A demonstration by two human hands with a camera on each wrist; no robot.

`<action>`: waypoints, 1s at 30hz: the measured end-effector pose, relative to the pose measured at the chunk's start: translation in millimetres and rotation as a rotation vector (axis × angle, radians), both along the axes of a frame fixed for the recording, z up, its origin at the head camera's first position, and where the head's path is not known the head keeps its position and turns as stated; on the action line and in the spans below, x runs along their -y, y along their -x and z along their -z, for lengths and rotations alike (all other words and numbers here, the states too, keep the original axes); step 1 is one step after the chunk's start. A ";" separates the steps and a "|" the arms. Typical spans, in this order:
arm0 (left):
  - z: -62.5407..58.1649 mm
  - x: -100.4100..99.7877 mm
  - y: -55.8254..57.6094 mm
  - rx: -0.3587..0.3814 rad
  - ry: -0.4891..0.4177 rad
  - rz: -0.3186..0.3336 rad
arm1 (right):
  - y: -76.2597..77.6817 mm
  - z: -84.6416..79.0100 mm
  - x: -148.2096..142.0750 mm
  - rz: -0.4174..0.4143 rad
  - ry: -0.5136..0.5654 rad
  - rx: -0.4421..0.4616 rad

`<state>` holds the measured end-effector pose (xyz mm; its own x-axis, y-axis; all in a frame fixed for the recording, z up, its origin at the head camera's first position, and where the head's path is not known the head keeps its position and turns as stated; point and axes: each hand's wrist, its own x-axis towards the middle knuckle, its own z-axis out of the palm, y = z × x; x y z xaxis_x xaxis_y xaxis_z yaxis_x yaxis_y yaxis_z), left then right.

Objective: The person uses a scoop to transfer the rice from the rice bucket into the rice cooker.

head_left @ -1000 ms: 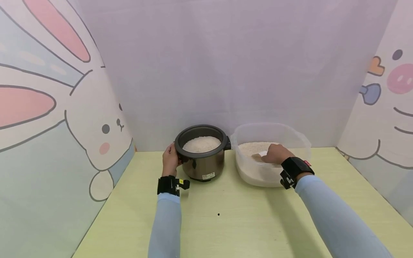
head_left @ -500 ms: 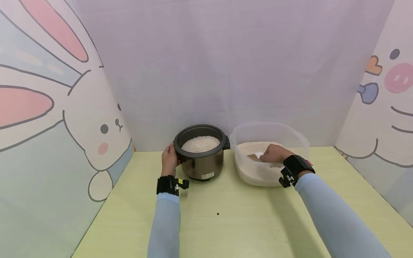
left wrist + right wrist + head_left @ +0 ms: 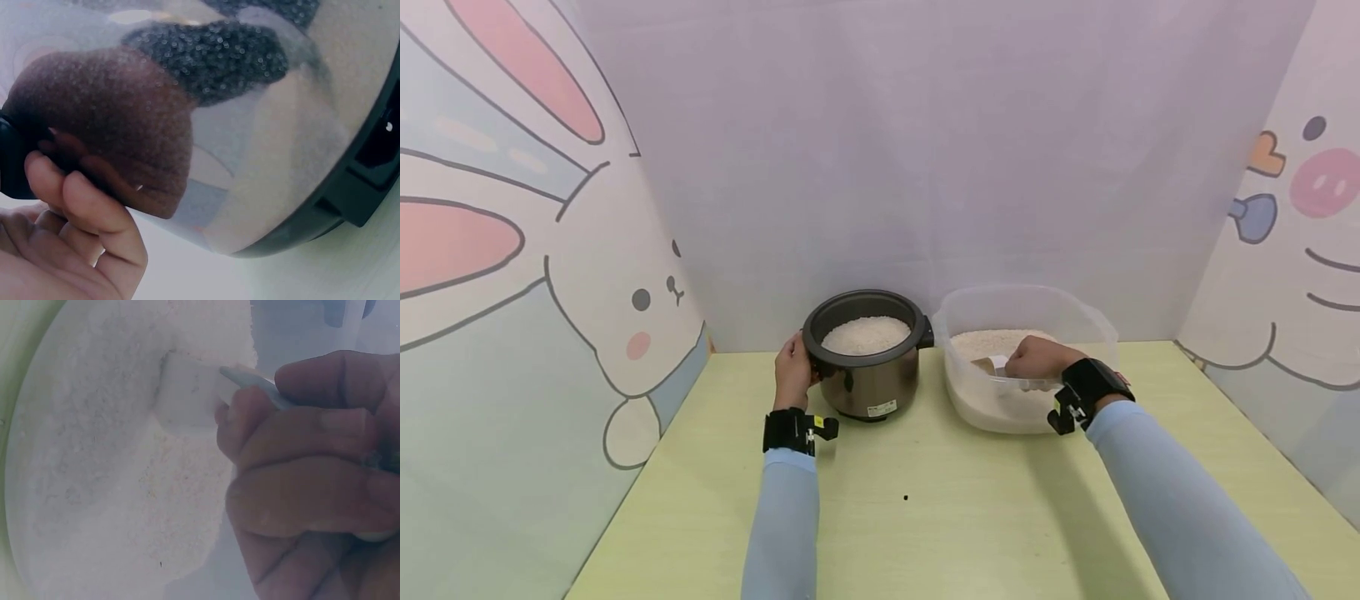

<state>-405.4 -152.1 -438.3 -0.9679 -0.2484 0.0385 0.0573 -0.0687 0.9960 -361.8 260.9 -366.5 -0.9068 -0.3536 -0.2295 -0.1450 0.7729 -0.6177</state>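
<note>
A dark, shiny rice cooker point(image 3: 880, 379) stands on the table without a lid, white rice point(image 3: 867, 336) filling much of its pot. My left hand point(image 3: 793, 371) grips the black handle on its left side; in the left wrist view, curled fingers point(image 3: 100, 206) meet that handle beside the glossy wall. To the right, my right hand point(image 3: 1037, 358) reaches into a clear plastic tub point(image 3: 985, 417) of rice. It holds a white scoop point(image 3: 997, 363) by the handle. Seen through the tub wall in the right wrist view, the scoop's cup point(image 3: 190, 394) lies against the rice point(image 3: 175, 481).
The cooker's right handle point(image 3: 928, 334) comes close to the tub's left rim. A pale purple cloth wall point(image 3: 865, 167) rises right behind both vessels. One small black speck point(image 3: 906, 497) lies on the light green table point(image 3: 955, 542).
The scoop has shifted slightly left in the rice and more of it shows above the surface. My right wrist has turned a little. The left hand stays on the rice cooker's handle.
</note>
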 end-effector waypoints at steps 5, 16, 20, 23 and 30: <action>-0.5 -1.0 -0.4 -0.010 -0.002 0.004 | 0.1 -0.7 -1.5 -0.012 0.026 0.022; 2.6 0.2 -0.2 -0.019 0.003 -0.004 | 1.1 0.7 -9.6 0.016 0.227 0.091; 2.5 0.5 -1.4 -0.022 0.009 -0.008 | 1.1 0.8 -13.1 0.043 0.320 0.150; 2.0 0.0 -2.1 -0.023 0.009 -0.006 | 0.3 0.1 -15.1 0.068 0.361 0.183; 2.6 0.0 -0.7 -0.025 -0.003 -0.005 | 0.2 -1.0 -17.6 0.074 0.395 0.186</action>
<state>-404.7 -152.2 -440.9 -0.9653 -0.2538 0.0620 0.0826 -0.0712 0.9940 -361.9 278.5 -365.5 -0.8889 -0.3829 -0.2514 0.0433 0.4761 -0.8783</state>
